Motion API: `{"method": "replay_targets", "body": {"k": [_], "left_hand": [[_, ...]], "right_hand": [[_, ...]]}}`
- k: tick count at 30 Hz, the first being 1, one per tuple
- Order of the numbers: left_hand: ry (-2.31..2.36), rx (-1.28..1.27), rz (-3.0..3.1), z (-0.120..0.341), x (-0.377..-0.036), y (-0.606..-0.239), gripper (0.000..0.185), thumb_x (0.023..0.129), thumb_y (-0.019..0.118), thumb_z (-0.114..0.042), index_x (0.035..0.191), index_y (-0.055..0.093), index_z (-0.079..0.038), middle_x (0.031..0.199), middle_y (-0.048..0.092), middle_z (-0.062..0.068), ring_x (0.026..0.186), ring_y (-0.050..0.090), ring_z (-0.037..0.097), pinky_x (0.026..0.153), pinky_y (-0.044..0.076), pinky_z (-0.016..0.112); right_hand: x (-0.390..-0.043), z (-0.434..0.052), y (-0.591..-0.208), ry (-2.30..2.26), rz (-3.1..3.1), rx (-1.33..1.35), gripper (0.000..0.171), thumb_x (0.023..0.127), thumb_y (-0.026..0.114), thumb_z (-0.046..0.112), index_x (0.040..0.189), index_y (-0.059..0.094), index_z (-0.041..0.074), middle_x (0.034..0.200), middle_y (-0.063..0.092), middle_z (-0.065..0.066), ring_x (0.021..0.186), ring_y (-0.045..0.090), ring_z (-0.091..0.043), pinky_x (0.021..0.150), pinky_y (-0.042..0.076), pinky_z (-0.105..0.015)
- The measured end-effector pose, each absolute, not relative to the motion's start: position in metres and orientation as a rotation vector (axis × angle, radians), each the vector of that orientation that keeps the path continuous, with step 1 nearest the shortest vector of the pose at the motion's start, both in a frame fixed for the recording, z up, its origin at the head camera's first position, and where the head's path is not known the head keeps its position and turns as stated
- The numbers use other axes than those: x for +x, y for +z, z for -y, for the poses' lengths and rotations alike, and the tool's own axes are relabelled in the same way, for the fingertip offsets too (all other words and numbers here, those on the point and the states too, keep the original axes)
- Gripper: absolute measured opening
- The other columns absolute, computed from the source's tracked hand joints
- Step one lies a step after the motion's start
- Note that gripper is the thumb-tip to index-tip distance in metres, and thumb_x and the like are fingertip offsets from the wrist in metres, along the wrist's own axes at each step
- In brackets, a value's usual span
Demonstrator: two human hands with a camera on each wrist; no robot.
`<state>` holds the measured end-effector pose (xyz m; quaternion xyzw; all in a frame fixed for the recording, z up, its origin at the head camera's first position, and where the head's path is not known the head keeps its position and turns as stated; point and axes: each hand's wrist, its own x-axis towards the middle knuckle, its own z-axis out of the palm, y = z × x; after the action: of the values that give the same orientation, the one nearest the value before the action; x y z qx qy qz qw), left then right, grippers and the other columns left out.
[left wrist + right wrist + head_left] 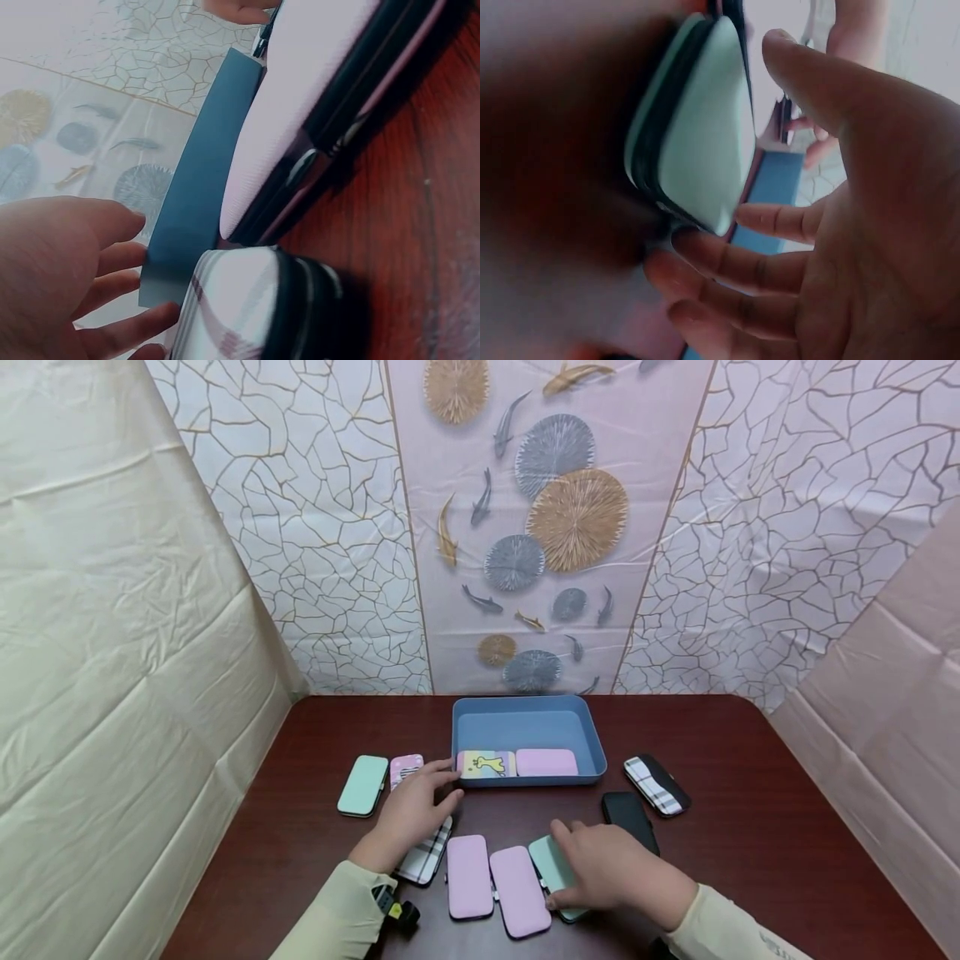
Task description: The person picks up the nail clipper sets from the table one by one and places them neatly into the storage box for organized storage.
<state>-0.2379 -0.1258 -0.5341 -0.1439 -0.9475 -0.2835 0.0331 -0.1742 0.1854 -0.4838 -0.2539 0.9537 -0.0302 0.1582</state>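
Observation:
My left hand reaches over a white plaid case, its relaxed fingers by the front left corner of a blue tray. Inside that tray lie a giraffe-print case and a pink case, side by side along the front. My right hand hovers around a mint green zip-edged case, fingers spread near its far end. Its thumb stands apart from the case in the right wrist view. Two pink cases lie between the hands.
Another mint green case and a pink patterned case lie left of the tray. On the right are a black case and a black-and-plaid case. Draped cloth walls border the dark red table.

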Motion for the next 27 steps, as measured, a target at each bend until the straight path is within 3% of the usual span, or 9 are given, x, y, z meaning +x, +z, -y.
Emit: {"method": "replay_targets", "body": {"k": [8, 15, 21, 27], "left_hand": [[-0.864, -0.443, 2.907, 0.125, -0.2359, -0.535, 0.042, 0.107, 0.076, -0.033, 0.145, 0.074, -0.016, 0.163, 0.057, 0.005, 0.144, 0.059, 0.032, 0.109, 0.054, 0.057], [-0.867, -0.455, 2.901, 0.1253, -0.2357, -0.5359, 0.043, 0.106, 0.076, -0.033, 0.145, 0.074, -0.016, 0.163, 0.056, 0.004, 0.137, 0.064, 0.029, 0.105, 0.057, 0.055], [-0.882, -0.458, 2.909, 0.1255, -0.2363, -0.5355, 0.045, 0.106, 0.077, -0.032, 0.147, 0.073, -0.016, 0.164, 0.055, 0.004, 0.131, 0.068, 0.027, 0.102, 0.059, 0.053], [-0.892, -0.442, 2.922, 0.1259, -0.2352, -0.5348, 0.045, 0.105, 0.078, -0.033, 0.148, 0.072, -0.017, 0.165, 0.054, 0.002, 0.128, 0.069, 0.025, 0.1, 0.059, 0.052]], "right_hand": [[-0.1636, -0.1823, -0.4907, -0.046, -2.778, -0.699, 0.084, 0.075, 0.09, 0.076, 0.118, 0.058, 0.011, 0.09, 0.059, -0.003, 0.068, 0.058, -0.017, 0.062, 0.055, -0.043], [-0.1638, -0.1808, -0.4895, -0.047, -2.733, -0.631, 0.084, 0.078, 0.092, 0.069, 0.128, 0.059, 0.01, 0.098, 0.062, -0.007, 0.072, 0.059, -0.019, 0.067, 0.057, -0.045], [-0.167, -0.1815, -0.4845, -0.006, -2.727, -0.627, 0.076, 0.08, 0.096, 0.051, 0.133, 0.059, 0.011, 0.101, 0.062, -0.006, 0.078, 0.063, -0.02, 0.071, 0.059, -0.046], [-0.1686, -0.1854, -0.4836, -0.017, -2.765, -0.647, 0.066, 0.081, 0.096, 0.025, 0.134, 0.061, 0.009, 0.117, 0.069, -0.007, 0.098, 0.069, -0.025, 0.08, 0.06, -0.046]]}}
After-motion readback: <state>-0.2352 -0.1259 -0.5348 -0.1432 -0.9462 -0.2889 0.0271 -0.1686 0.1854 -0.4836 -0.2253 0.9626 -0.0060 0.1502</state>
